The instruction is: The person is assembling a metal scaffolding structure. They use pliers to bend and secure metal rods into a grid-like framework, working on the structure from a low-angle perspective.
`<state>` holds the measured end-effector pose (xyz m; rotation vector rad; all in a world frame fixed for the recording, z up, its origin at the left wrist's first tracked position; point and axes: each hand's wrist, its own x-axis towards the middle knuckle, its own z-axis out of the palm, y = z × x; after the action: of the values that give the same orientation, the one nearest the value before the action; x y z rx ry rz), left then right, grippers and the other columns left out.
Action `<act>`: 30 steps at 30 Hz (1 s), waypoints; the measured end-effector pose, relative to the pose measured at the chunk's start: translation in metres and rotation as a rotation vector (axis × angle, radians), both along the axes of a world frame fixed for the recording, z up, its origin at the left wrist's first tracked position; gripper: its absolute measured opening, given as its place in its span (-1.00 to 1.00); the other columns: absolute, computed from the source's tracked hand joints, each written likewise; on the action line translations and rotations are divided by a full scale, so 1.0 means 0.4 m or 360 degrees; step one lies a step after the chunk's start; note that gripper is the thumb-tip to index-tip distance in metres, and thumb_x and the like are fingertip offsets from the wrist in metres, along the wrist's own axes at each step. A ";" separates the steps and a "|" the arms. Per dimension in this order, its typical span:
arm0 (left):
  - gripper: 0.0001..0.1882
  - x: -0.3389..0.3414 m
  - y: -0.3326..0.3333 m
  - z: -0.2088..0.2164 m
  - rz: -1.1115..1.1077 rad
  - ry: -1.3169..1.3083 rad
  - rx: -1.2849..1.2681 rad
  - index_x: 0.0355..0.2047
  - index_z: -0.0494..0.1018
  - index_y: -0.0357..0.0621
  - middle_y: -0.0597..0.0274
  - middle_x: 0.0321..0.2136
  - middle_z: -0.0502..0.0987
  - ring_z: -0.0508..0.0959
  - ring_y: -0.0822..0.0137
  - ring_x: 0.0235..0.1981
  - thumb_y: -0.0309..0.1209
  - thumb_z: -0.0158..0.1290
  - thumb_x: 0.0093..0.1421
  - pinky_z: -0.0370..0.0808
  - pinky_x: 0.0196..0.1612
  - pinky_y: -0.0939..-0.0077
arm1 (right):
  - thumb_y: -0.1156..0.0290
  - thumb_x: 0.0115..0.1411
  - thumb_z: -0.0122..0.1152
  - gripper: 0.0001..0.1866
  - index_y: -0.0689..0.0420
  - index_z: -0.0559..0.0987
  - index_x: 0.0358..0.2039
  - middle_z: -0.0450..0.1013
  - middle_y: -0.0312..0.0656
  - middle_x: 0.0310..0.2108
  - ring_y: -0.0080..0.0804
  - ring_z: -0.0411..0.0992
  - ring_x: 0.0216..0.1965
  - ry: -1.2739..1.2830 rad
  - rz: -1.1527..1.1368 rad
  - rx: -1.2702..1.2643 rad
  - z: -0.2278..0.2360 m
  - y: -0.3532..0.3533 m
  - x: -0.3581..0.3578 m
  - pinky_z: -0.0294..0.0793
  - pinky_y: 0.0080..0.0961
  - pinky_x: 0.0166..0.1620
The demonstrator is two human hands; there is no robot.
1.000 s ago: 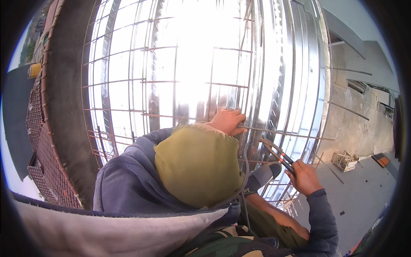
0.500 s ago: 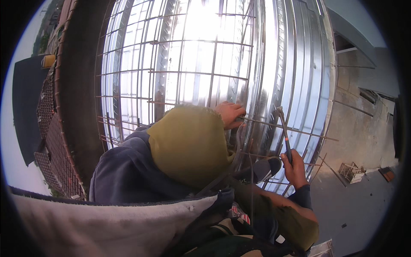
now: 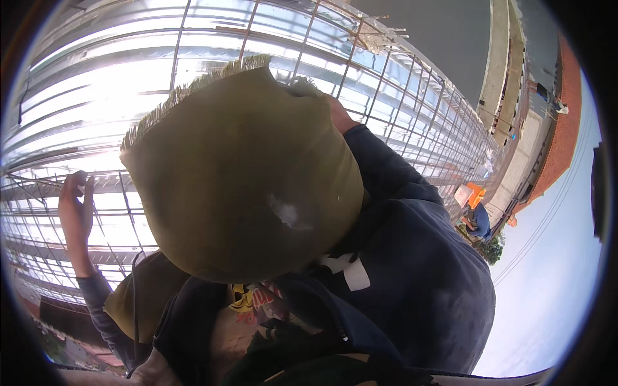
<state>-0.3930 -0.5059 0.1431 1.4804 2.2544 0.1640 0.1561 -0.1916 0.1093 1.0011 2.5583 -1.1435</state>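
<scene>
At the far left, my left hand is raised at the steel reinforcing bars. Its fingers curl around a thin bar, with the thumb alongside. My right hand shows only as a strip of skin and wrist beyond my bent knee in olive cloth with a frayed edge. The fingers of that hand, and anything in them, are hidden. Beneath both hands, the bar grid lies over shiny ribbed metal sheeting, which glares strongly.
The bar mesh runs on to the right along the deck's edge. Farther off, a person in dark blue bends near an orange object. An orange tiled roof and a grey surface lie past the edge.
The view has swung round sharply, and my knee covers its middle. My right hand, earlier holding a dark-handled tool with a metal head, is mostly hidden; the tool is out of sight.
</scene>
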 end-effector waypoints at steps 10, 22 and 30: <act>-0.77 -0.028 0.479 -0.148 -0.0589 -0.0093 0.0001 0.02 0.54 -0.16 0.05 -0.22 0.60 0.64 0.09 -0.21 -0.40 0.22 0.42 0.69 -0.13 0.22 | 0.12 0.39 0.35 -0.67 0.14 0.56 -0.14 0.51 -0.03 -0.06 0.08 0.57 -0.11 -0.0482 -0.0566 0.0503 -0.080 -0.194 0.511 0.57 0.04 -0.06; -0.79 0.007 0.412 -0.196 -0.0440 -0.0363 -0.0066 -0.04 0.56 -0.07 0.24 -0.31 0.57 0.50 0.24 -0.41 -0.35 0.28 0.39 0.52 -0.31 0.29 | -0.13 0.31 0.37 -0.33 0.27 0.55 0.05 0.63 0.24 0.00 0.21 0.61 0.10 -0.1470 -0.2086 -0.0355 -0.282 -0.559 0.976 0.56 -0.04 0.18; -0.78 0.071 0.505 -0.135 -0.0601 -0.0431 0.0083 -0.06 0.54 -0.11 0.14 -0.25 0.62 0.54 0.14 -0.37 -0.33 0.27 0.39 0.54 -0.25 0.22 | 0.09 0.64 -0.14 -0.64 0.17 0.38 0.02 0.49 -0.07 -0.23 -0.30 0.51 -0.38 -0.0776 -0.2622 0.1012 -0.183 -0.369 0.935 0.45 -0.23 -0.47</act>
<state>-0.3644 -0.3039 0.0890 1.7625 1.7393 0.2881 0.5301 -0.3390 0.0363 3.1627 1.2753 0.0492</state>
